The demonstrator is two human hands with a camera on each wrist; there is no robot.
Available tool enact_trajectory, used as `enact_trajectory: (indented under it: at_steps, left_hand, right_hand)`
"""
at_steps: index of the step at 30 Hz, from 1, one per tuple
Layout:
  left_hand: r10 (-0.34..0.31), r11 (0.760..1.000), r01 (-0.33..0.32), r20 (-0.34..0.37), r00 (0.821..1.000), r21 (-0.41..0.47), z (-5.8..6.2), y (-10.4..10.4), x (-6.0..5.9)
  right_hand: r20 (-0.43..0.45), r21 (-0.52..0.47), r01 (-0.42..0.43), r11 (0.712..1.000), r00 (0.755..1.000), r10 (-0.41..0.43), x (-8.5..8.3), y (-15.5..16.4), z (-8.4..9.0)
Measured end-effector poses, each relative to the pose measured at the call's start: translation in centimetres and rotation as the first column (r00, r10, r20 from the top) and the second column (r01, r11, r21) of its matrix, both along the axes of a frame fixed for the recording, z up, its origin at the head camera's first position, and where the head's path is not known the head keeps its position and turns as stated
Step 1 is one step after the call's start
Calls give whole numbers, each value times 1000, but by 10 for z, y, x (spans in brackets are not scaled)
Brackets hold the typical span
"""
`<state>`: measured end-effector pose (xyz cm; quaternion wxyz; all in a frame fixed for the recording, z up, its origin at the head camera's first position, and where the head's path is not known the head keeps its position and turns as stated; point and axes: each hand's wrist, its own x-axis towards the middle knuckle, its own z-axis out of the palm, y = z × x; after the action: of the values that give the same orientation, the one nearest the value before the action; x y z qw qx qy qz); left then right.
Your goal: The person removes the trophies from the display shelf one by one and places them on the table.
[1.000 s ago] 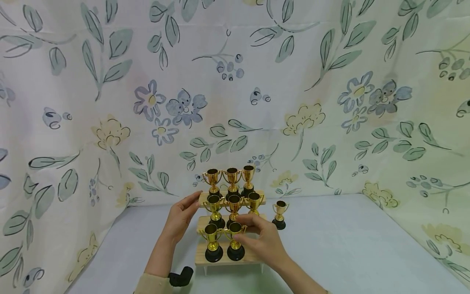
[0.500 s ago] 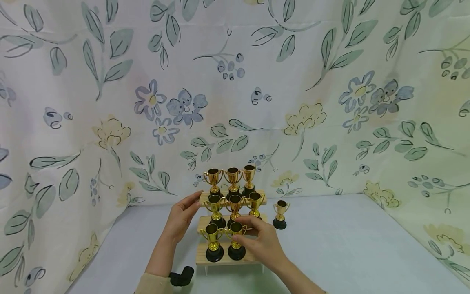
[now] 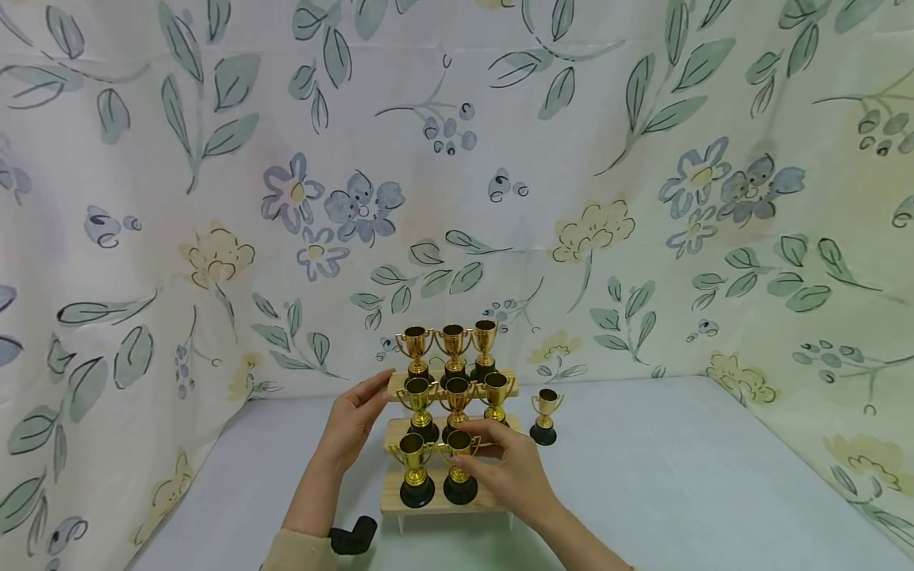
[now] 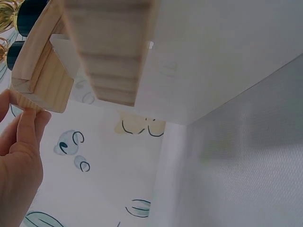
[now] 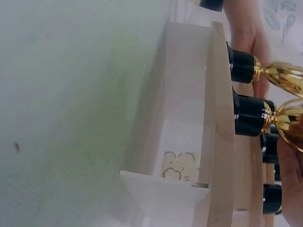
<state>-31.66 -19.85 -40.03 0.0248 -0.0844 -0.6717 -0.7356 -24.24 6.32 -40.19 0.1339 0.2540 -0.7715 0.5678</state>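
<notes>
In the head view, my right hand (image 3: 510, 466) pinches the right gold trophy (image 3: 460, 482) on the near shelf (image 3: 391, 497). In the left-wrist view, my left hand (image 4: 20, 158) grips the far shelf (image 4: 27, 102), likely bracing; in the right-wrist view, the black base (image 5: 251, 116) should sit flat before release.

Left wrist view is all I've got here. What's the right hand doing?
Observer: The right hand is pinching a gold trophy on the bottom tier.
Operator: How many trophies does that tier have?
Observer: Two; the pinched one is on the right in the head view.
Operator: Any trophy off the wooden stand?
Observer: Yes, a lone trophy stands upright on the table, right of the stand.
</notes>
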Motion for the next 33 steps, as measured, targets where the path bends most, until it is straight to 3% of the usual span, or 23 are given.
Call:
enact_trajectory:
  at_steps: [33]
  left_hand:
    - [-1,1000,1,6,1000,-6,0,-1,-1]
  right_hand:
    - [-24,-8,24,1000,999,-24,2,8,3]
